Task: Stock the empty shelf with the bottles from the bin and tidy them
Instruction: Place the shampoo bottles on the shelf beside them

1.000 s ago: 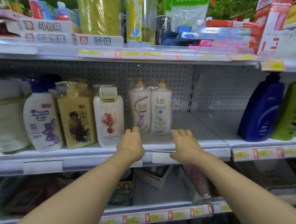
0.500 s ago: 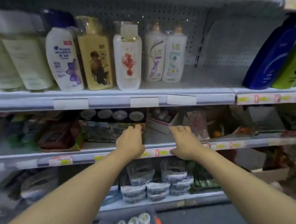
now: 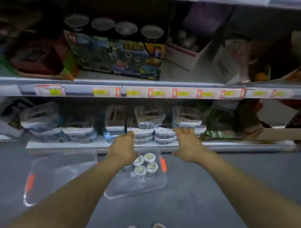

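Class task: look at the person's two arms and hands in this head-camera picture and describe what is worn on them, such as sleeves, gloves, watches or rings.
Both forearms are bare for as far as the frame shows them; no sleeve is visible. The left hand and the right hand wear no gloves. No watch, bracelet or band shows at either wrist. The picture is too blurred to tell whether there are rings.

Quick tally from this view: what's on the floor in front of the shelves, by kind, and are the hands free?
Clear bins: 2, one holding bottles, one beside it with nothing visible inside
Bottle tops visible in the bin: 4
Hands: 2, left hand and right hand, both holding nothing
Total: 8
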{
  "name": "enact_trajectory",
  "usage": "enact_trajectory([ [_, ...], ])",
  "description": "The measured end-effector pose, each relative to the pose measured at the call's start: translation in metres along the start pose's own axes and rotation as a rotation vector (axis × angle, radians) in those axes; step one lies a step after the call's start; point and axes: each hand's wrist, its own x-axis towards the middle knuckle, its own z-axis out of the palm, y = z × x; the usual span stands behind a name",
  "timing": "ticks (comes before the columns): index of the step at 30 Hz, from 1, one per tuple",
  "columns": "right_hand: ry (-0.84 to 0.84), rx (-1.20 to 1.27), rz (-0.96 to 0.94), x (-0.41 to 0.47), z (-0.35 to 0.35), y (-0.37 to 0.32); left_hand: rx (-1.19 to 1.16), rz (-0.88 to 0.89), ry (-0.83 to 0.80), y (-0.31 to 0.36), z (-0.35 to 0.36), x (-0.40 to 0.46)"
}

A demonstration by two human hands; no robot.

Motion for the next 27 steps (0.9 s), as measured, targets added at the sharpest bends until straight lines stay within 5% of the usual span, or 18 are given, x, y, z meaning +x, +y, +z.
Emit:
enact_trajectory([
  [16, -0.256, 0.044, -0.018, 0.119, 0.247, 0.071, -0.126, -0.173, -0.159, -0.075, 0.252, 0.102],
  [27, -0.178, 0.19, -0.008, 0.216, 0.409, 0.1, -0.184, -0.237, -0.101, -0.144, 0.407, 0.201],
])
